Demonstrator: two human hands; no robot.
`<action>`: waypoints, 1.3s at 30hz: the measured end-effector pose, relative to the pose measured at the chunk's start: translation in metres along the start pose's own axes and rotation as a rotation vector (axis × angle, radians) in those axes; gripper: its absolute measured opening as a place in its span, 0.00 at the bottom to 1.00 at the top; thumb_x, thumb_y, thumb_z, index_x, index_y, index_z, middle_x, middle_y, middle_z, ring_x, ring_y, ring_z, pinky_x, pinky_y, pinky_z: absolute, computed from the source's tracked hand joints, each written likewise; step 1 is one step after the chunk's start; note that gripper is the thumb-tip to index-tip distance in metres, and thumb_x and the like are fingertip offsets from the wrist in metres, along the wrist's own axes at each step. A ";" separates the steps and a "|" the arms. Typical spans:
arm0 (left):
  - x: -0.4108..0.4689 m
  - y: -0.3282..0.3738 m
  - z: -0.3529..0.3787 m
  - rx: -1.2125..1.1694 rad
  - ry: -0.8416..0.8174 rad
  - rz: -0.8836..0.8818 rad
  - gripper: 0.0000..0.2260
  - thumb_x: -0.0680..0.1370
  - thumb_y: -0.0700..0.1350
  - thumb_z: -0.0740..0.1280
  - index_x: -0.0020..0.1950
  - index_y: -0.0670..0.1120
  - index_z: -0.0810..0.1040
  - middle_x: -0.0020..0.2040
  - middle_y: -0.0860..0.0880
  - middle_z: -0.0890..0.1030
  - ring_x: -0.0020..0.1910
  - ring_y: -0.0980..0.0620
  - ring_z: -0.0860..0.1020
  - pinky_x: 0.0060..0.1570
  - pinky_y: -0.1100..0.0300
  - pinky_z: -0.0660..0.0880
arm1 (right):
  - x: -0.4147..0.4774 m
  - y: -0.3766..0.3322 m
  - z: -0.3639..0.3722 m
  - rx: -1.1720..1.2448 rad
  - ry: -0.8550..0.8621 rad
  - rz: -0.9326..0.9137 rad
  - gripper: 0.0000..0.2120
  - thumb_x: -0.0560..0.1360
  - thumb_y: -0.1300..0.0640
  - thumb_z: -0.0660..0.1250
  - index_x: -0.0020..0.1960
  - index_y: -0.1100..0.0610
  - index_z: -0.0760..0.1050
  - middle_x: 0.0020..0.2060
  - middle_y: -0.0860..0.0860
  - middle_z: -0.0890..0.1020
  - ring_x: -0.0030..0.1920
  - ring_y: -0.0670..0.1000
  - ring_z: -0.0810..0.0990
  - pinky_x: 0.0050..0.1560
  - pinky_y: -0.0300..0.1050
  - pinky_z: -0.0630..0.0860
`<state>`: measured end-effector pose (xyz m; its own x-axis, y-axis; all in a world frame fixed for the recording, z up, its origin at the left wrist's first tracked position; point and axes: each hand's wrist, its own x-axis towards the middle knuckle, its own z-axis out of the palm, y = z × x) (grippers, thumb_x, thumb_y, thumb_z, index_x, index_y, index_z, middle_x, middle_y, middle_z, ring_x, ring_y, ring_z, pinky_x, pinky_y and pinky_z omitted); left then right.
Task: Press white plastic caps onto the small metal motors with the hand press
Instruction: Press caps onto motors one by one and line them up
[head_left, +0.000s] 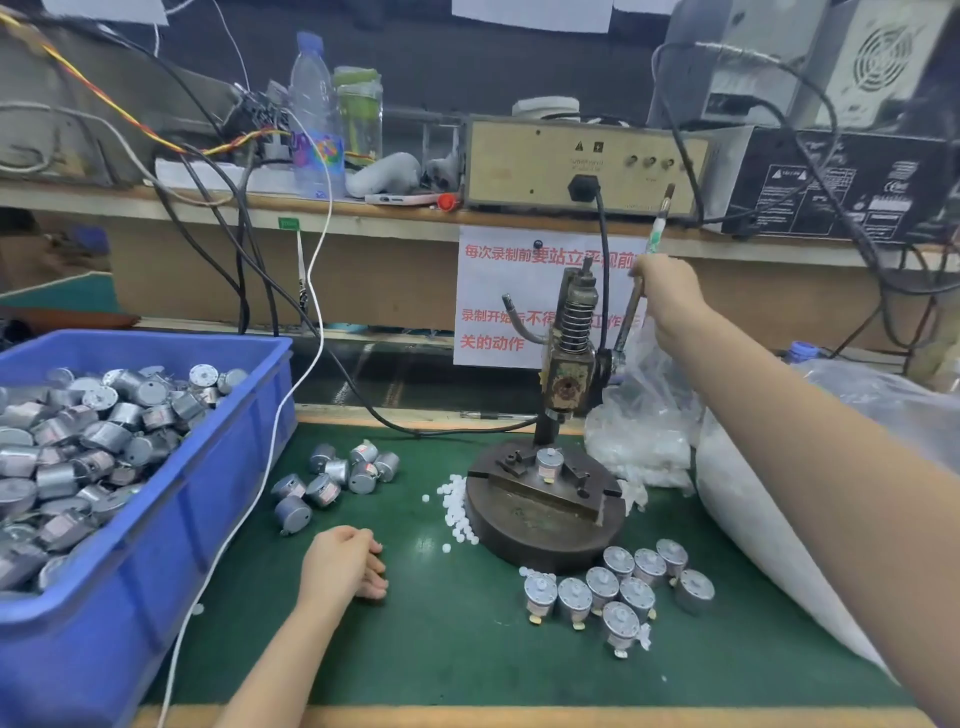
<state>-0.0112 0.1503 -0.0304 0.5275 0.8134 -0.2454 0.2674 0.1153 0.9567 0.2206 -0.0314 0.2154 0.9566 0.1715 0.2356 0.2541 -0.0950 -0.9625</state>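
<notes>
Here, a head-worn camera looks down on a worktop covered by a green mat (441, 649). Directions below use the round base (540, 535) of the hand press (569, 364) as the centre of the clock.

The press column and its coil spring rise from the far side of the base, toward 12 o'clock. One small metal motor (549, 462) stands upright in the fixture on the base, below the ram.

The right hand (667, 291) is up at 1 o'clock, with its arm stretching in from 4 o'clock. Its grip is closed fully round the press lever (657, 228), which points up and leans slightly right.

The left hand (345, 564) rests on the mat at 8 o'clock, palm down. Its grip is slack, with the fingers loosely curled and nothing plainly held. A tiny white speck lies at its fingertips, too small to identify.

Loose white plastic caps (460, 506) are scattered against the base's 9 o'clock edge. Farther out toward 10 o'clock, a small cluster of motors (337, 475) lies tumbled on the mat. At 5 o'clock, a tidy group of upright motors (623, 587) stands just beside the base, each with a small white piece on top.

A blue bin (156, 545) heaped with motors fills the far 9 o'clock side. At 2 o'clock, a clear bag of white parts (644, 441) sits beside the press, and a larger pale bag (753, 509) lies at 3 o'clock. Behind the press, at 12 o'clock, a paper notice (498, 291) with red characters hangs from a shelf that carries a water bottle (317, 119).
</notes>
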 end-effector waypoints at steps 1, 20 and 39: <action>0.000 0.000 0.000 0.006 -0.004 0.003 0.10 0.76 0.33 0.56 0.36 0.35 0.73 0.27 0.39 0.74 0.16 0.48 0.73 0.16 0.63 0.71 | -0.001 -0.003 0.002 0.033 0.030 -0.008 0.14 0.75 0.60 0.58 0.59 0.63 0.69 0.46 0.52 0.73 0.41 0.49 0.71 0.38 0.41 0.66; -0.021 -0.015 0.003 0.144 0.076 0.311 0.09 0.75 0.37 0.60 0.37 0.40 0.76 0.26 0.47 0.73 0.18 0.54 0.71 0.17 0.63 0.66 | -0.095 0.068 0.002 0.395 0.275 -0.267 0.14 0.77 0.64 0.58 0.61 0.55 0.66 0.52 0.47 0.76 0.46 0.33 0.75 0.39 0.22 0.70; -0.040 -0.019 0.013 0.918 0.071 0.992 0.05 0.71 0.46 0.69 0.38 0.48 0.76 0.36 0.54 0.75 0.37 0.53 0.76 0.34 0.62 0.67 | -0.102 0.175 0.061 -0.705 -0.088 -0.203 0.17 0.76 0.57 0.66 0.62 0.62 0.71 0.58 0.57 0.77 0.60 0.58 0.74 0.66 0.53 0.66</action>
<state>-0.0267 0.1074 -0.0407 0.7761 0.3615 0.5167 0.2537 -0.9291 0.2690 0.1582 -0.0053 0.0151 0.8734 0.3281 0.3600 0.4849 -0.6553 -0.5792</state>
